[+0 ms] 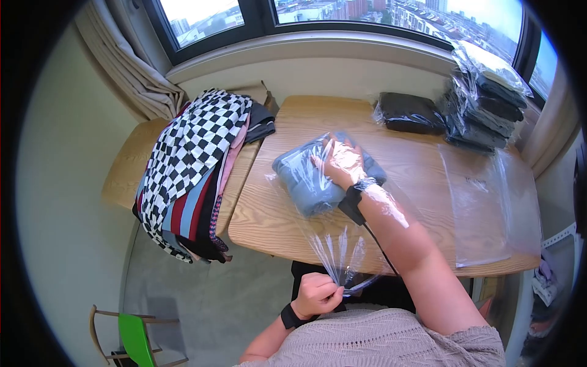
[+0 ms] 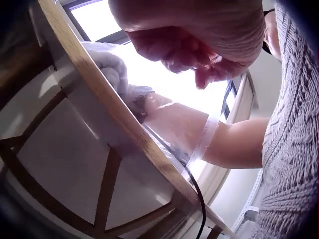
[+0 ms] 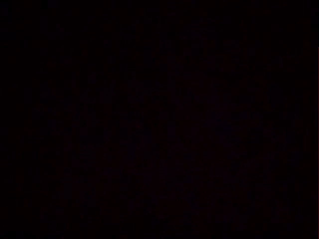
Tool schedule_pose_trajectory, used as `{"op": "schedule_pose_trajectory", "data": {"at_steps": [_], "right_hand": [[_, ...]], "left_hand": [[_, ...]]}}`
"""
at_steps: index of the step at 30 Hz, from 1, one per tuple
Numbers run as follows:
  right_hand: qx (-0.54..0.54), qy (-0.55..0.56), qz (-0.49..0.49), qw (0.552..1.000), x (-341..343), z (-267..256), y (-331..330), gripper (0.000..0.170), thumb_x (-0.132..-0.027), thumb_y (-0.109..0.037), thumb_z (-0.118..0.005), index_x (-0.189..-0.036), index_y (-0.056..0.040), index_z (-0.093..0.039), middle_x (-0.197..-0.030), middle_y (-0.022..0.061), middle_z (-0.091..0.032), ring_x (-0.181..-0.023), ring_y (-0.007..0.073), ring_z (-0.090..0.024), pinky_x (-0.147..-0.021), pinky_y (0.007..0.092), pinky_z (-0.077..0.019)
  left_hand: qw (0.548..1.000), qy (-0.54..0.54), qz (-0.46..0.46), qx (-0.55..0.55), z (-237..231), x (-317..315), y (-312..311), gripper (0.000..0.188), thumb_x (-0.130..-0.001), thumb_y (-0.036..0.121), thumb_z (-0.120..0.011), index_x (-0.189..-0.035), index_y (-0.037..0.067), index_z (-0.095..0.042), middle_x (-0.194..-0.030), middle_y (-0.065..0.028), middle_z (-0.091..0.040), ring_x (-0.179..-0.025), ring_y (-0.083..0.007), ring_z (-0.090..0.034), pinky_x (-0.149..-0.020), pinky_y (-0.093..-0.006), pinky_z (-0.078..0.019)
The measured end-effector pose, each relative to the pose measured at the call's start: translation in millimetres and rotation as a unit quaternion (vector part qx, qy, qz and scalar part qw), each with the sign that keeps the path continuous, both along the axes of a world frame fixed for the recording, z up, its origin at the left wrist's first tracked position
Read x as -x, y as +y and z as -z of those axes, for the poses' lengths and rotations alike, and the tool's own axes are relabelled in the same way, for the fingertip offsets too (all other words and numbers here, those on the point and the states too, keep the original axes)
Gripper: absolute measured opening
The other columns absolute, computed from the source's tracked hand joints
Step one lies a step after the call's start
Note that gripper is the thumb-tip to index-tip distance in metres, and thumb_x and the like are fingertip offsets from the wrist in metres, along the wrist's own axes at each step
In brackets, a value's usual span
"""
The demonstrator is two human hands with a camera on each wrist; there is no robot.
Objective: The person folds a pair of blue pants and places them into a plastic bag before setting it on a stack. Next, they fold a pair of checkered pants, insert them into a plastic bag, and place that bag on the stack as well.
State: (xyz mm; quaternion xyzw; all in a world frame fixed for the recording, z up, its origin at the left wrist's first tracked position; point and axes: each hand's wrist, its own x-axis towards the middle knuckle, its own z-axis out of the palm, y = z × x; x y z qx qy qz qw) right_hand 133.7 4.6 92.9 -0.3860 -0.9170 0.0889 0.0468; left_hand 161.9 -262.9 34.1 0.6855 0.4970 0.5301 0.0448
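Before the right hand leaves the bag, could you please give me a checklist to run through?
1. Folded blue-grey garment inside the clear plastic bag: ok.
2. Left hand gripping the bag's near end: ok.
3. Right hand free of the bag: not ok, it rests on the garment inside.
4. Bag closed: not ok, the right arm reaches into it.
5. Garment's underside lying flat: cannot tell, hidden.

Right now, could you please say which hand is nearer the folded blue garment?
Right hand: resting on the garment, inside the clear bag. The left hand grips the bag's near end, away from the garment.
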Motion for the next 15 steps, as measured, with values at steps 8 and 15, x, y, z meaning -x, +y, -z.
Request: {"op": "schedule_pose_trajectory", "data": {"at_steps": [8, 15], "right_hand": [[-0.037, 0.235, -0.202, 0.950, -15.5, 10.0, -13.5, 0.050, -0.091, -0.045, -0.042, -0.133, -0.0191, -0.047, -0.145, 0.0112, -0.035, -0.135, 0.0384, -0.028, -0.108, 0.0537, -0.0194], [-0.084, 0.060, -0.192, 0.976, -12.2, 4.3, -44.2, 0.059, -0.086, -0.063, -0.040, -0.135, -0.0295, -0.046, -0.145, 0.0151, -0.034, -0.136, 0.0420, -0.020, -0.108, 0.0586, -0.0113]], "left_hand": [[0.998, -0.008, -0.060, 0.013, 3.1, 5.0, -5.5, 0.024, -0.069, 0.004, -0.068, -0.055, 0.006, -0.049, -0.050, -0.0062, -0.043, -0.042, -0.0236, -0.043, -0.041, -0.0339, -0.0332], [0.998, -0.031, -0.023, 0.043, 9.7, 4.7, -5.9, 0.022, -0.070, 0.004, -0.068, -0.056, 0.005, -0.051, -0.051, -0.0065, -0.044, -0.042, -0.0234, -0.044, -0.042, -0.0336, -0.0339]]}}
